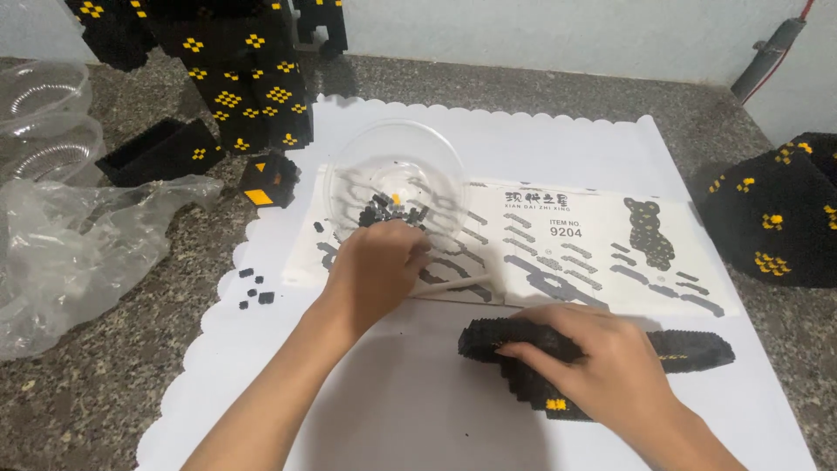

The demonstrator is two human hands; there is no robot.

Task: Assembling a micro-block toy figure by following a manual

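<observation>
My left hand [377,266] reaches into a clear plastic bowl [436,153] that holds several small black bricks [384,209], its fingers bunched over them; whether it grips one is hidden. My right hand [602,362] presses down on a long black brick assembly with yellow dots [697,349] lying on a white scalloped mat [523,131]. A printed instruction sheet [575,244] lies beyond the assembly.
A tall black-and-yellow brick figure part [248,74] stands at the back left, with smaller built pieces [161,150] beside it. Another rounded built part [772,214] sits far right. Crumpled clear plastic bags [70,253] lie left. Loose black bricks [255,288] dot the mat edge.
</observation>
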